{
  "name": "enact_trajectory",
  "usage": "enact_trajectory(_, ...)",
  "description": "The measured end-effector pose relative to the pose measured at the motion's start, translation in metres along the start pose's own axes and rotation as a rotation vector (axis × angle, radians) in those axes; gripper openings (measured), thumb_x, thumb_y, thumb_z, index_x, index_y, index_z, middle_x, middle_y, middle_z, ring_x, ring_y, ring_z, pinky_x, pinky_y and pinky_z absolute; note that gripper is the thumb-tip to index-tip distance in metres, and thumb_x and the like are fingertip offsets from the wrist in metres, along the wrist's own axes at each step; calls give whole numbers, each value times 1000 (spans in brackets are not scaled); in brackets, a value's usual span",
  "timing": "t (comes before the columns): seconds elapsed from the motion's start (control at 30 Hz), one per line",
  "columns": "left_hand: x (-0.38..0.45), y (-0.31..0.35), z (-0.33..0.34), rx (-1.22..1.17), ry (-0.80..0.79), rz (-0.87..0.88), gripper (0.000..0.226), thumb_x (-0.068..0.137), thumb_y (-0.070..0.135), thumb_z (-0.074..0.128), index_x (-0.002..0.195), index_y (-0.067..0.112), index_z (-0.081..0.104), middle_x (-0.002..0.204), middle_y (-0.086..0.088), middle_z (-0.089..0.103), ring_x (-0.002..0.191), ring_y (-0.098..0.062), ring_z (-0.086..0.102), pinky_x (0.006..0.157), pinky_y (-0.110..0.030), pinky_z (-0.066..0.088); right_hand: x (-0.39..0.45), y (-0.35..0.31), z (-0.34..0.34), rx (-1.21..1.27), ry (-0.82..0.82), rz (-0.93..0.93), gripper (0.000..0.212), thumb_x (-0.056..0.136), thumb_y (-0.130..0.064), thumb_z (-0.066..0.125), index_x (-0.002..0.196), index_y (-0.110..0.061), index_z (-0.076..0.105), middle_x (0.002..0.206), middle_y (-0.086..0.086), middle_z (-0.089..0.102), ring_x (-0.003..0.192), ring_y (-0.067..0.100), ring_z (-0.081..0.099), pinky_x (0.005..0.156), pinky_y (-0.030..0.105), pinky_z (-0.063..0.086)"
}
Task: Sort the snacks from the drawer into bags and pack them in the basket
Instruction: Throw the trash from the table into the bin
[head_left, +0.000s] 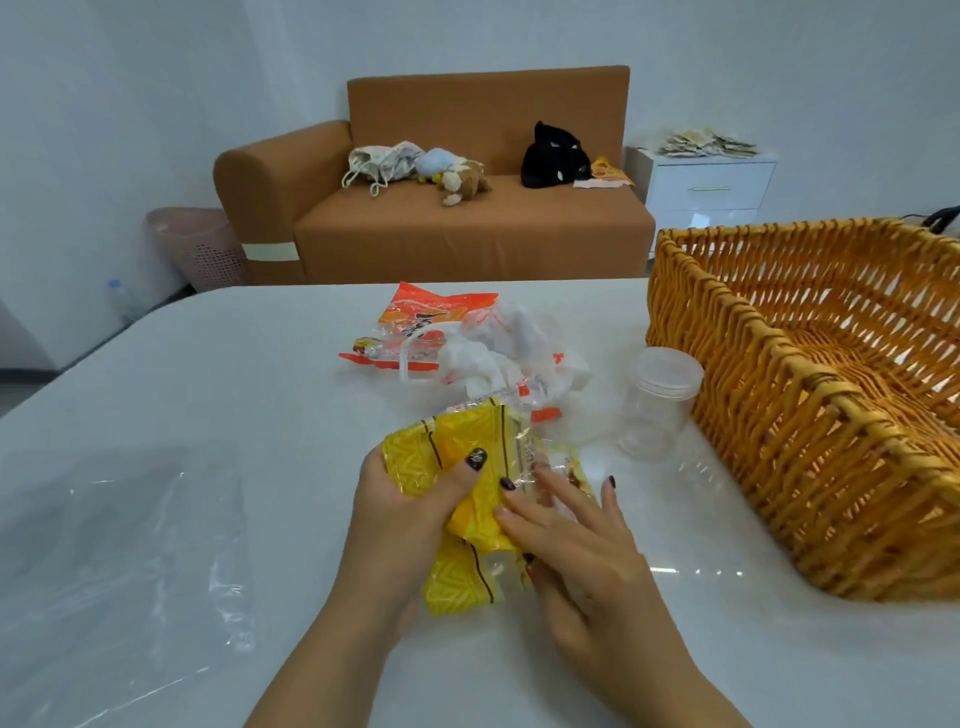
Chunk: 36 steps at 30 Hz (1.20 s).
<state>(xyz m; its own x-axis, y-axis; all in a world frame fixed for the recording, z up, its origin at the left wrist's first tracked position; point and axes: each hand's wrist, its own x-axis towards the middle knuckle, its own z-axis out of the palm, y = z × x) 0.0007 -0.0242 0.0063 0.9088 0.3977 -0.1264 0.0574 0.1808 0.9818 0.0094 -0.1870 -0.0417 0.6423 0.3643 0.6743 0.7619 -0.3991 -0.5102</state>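
On white table, yellow snack packet gripped in left hand fingers, right hand fingers flat, seemingly pressing it

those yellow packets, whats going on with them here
A person at a white table is handling the yellow snack packets. The left hand grips them, thumb curled over the top, while the right hand lies across them with fingers fairly straight. Behind sits a pile of orange and white packets, and a clear lidded jar stands beside the wicker basket. A clear plastic bag lies flat on the left.
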Motion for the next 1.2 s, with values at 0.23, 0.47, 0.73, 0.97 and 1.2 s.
enact_trajectory(0.23,15,6,-3,-231,21,-34,28,88,4,61,115,11,66,98,-7,76,78,-20,74,55,-31,57,47,-2,-22,456,188,734,35,84,-21,70,116,-32,60,114,-20,63,103,-10,58,86,22,55)
enact_trajectory(0.47,39,3,6,-375,31,-222,27,86,18,64,112,12,70,99,-12,75,83,-26,74,62,-38,59,73,2,-4,577,160,750,19,81,-5,68,82,-24,72,80,7,71,77,33,66,67,46,56)
enact_trajectory(0.73,51,13,10,-476,14,-386,27,89,24,61,113,14,70,102,-12,75,88,-28,74,68,-42,59,88,8,10,570,198,756,44,82,5,64,88,-38,72,79,2,69,61,9,59,56,31,52)
enact_trajectory(0.97,42,63,13,-379,-69,-650,52,101,50,31,124,17,64,114,-9,72,106,-28,69,84,-43,54,94,-12,5,-37,104,537,28,82,-5,58,101,-20,70,81,-17,60,71,-1,52,63,6,37)
enact_trajectory(1.2,39,139,27,-285,-127,-706,50,99,50,36,132,20,60,119,-7,70,109,-28,67,95,-47,51,139,-50,-38,-221,-22,463,38,86,-19,49,118,-11,68,108,-1,69,92,10,60,69,17,48)
